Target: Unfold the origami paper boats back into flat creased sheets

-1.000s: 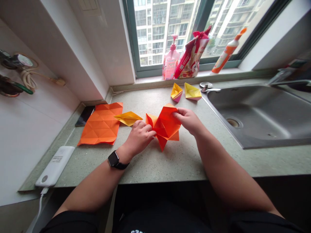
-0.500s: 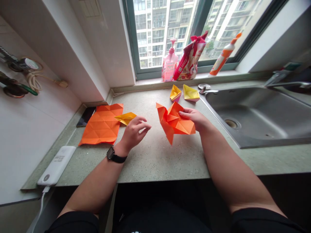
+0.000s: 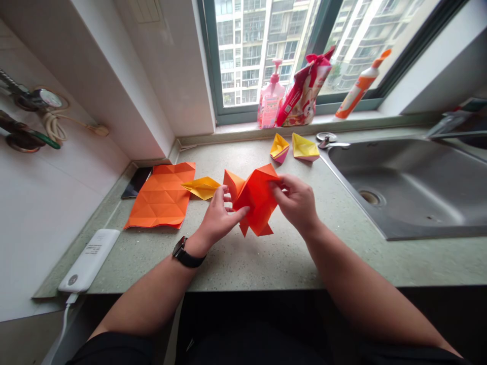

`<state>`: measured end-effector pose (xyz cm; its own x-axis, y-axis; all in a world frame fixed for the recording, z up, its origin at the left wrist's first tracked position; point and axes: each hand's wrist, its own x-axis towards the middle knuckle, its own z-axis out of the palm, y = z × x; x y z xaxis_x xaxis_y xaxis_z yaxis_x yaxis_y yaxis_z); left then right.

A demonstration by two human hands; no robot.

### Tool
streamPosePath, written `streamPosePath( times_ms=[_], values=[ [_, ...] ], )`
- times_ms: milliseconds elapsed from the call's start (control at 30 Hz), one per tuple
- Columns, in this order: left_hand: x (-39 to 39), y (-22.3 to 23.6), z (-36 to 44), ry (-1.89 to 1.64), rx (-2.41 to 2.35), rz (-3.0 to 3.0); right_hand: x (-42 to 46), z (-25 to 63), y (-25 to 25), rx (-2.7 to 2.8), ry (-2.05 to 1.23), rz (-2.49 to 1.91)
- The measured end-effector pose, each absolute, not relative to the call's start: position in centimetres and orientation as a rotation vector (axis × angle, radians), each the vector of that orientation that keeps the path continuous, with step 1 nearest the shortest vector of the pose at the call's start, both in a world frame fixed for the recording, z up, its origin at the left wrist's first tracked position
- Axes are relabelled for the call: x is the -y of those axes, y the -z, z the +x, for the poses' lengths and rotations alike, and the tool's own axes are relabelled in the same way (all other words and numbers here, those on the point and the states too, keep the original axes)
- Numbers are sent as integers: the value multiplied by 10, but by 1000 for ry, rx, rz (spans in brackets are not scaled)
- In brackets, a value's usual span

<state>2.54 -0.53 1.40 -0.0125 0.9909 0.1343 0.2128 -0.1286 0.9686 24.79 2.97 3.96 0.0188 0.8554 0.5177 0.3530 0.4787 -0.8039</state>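
A partly folded sheet of orange origami paper [image 3: 258,203] is held up between my hands over the counter. My right hand [image 3: 297,200] pinches its right edge. My left hand [image 3: 222,213] grips its left side, with the thumb across the front and the fingers partly behind. Just beyond my left fingers lies a yellow folded paper piece [image 3: 201,188], pointed at its left end. Creased orange paper [image 3: 162,195] rests flat on the counter to the left. Toward the window stand two small folded paper boats, one orange-yellow [image 3: 279,148] and one pale yellow [image 3: 305,147].
A white power bank [image 3: 89,261] with a cable lies at the counter's left edge. A dark phone-like slab [image 3: 137,182] is partly under the flat paper. On the right is a steel sink [image 3: 399,230]. A pump bottle [image 3: 271,104], a red bag [image 3: 306,94] and an orange-white bottle [image 3: 359,91] line the sill.
My left hand has moved right and taken hold of the orange paper, where before it held nothing. The paper has been turned and shifted a little left by my right hand.
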Motion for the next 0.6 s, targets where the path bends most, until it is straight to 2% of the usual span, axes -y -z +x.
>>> streamPosePath(
  times_ms=[167, 333, 600],
  values=[
    [5, -20, 20, -1288, -949, 1195, -32, 250, -37, 1372, -1012, -951],
    [14, -37, 13, -1108, -695, 972, -42, 266, -43, 1120, -1446, -889],
    [17, -40, 15, -1018, -669, 892, -36, 250, -33, 1184, -1758, -848]
  ],
)
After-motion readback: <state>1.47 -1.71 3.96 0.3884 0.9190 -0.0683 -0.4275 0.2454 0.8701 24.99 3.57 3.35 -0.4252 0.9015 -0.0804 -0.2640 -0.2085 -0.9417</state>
